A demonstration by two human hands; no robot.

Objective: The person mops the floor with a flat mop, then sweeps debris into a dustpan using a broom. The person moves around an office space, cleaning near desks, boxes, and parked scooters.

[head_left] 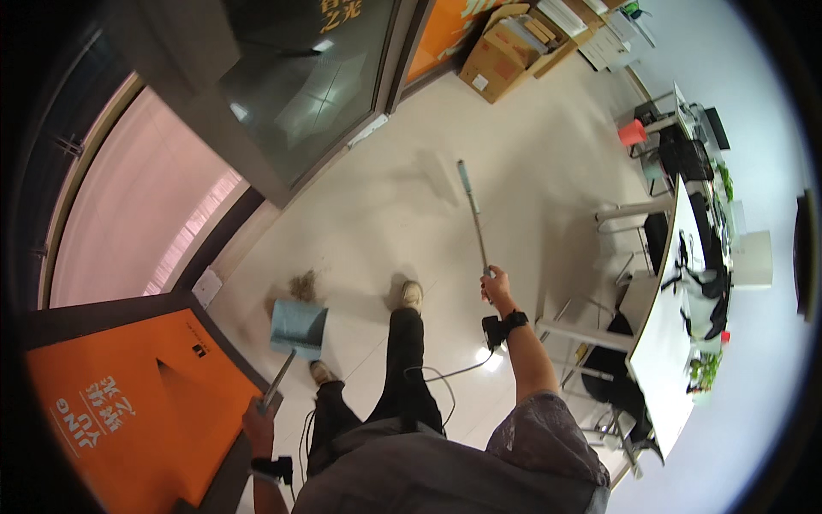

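Note:
My left hand (259, 425) grips the handle of a blue-grey long-handled dustpan (298, 326), whose pan rests on the floor near my left shoe. Just beyond the pan's far edge lies a small heap of brown dirt or hair (304, 284), with a few specks beside it. My right hand (494, 286) is closed around a thin pole, apparently a broom handle (479, 234). It slants up and away from me to a narrow bluish-grey end (463, 175). Whether that end carries bristles cannot be made out.
White desks (664, 289) with chairs line the right side. An open cardboard box (501, 58) stands on the far floor. At left are a glass door (308, 96) and an orange panel (148, 411). A cable (449, 379) hangs from my right wrist device.

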